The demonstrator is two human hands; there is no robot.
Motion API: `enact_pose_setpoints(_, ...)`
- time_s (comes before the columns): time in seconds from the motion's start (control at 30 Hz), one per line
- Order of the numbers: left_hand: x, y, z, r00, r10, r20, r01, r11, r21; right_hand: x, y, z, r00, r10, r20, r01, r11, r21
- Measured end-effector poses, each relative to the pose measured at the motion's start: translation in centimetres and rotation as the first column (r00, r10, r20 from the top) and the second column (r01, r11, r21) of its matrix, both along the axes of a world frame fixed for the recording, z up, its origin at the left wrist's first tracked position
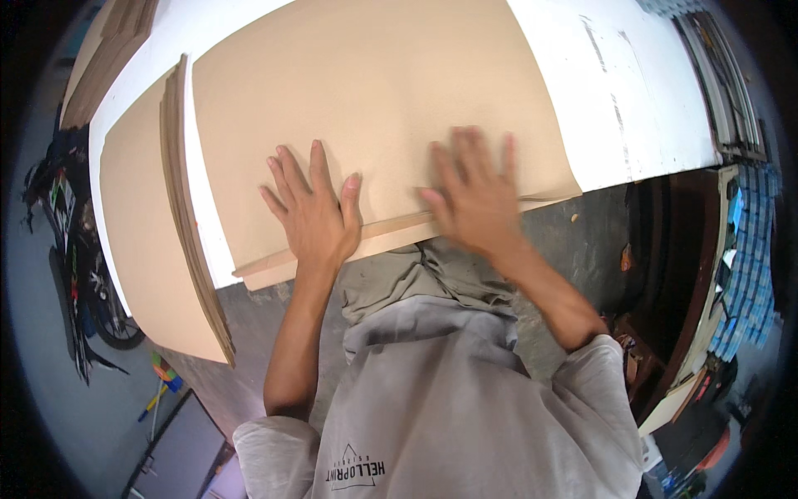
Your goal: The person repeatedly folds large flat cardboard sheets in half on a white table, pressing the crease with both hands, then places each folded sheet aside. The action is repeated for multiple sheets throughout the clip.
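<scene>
A large sheet of brown cardboard [374,91] lies on the white table [619,91] in front of me. Along its near edge runs a narrow folded strip [382,235], hanging slightly past the table. My left hand [314,212] rests palm down on the cardboard, fingers spread, its heel by the strip. Farther right, my right hand [478,187] is over the same sheet near its front edge, fingers stretched out and a little blurred by motion. Whether its palm touches the sheet I cannot tell. Neither hand grips anything.
A stack of cardboard sheets [145,208] lies at the left of the table, another pile [108,62] beyond it. A bicycle [91,274] stands on the floor at the left. At the right are a dark open cabinet [682,274] and a blue checked cloth [748,258].
</scene>
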State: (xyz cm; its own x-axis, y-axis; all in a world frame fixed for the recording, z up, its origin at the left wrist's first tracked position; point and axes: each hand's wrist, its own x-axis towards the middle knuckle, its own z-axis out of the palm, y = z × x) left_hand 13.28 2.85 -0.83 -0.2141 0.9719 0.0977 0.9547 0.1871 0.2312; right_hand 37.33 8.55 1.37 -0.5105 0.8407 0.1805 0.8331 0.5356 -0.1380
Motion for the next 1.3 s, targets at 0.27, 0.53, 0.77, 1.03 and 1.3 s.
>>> enact_pose_setpoints(0.27, -0.3, 0.2, 0.7, 0.998, -0.049, -0.024, 0.047, 0.996, -0.081, 9.1, 3.5, 0.2, 0.992, -0.083, 0.092, 0.097, 0.982, -0.163)
enact_pose_setpoints(0.53, -0.8, -0.1, 0.5, 0.999, -0.043, 0.003, 0.043, 0.997, -0.071, 7.8, 5.1, -1.1, 0.996, -0.082, 0.035, 0.083, 0.996, -0.041)
enact_pose_setpoints(0.77, -0.8, -0.2, 0.7, 0.991, -0.018, 0.130, 0.019, 1.000, -0.003, 10.5, 7.4, -1.2, 0.994, -0.042, 0.103, 0.055, 0.990, -0.127)
enact_pose_setpoints(1.03, -12.1, -4.7, 1.4, 0.974, 0.078, -0.213, -0.096, 0.993, -0.074, 9.6, 6.9, -0.9, 0.990, -0.053, 0.131, 0.062, 0.996, -0.060)
enact_pose_setpoints(1.3, -13.5, -5.7, -1.2, 0.990, 0.010, -0.139, -0.008, 1.000, 0.017, -8.7, 0.0, -2.0, 0.999, 0.030, -0.025, -0.032, 0.994, -0.101)
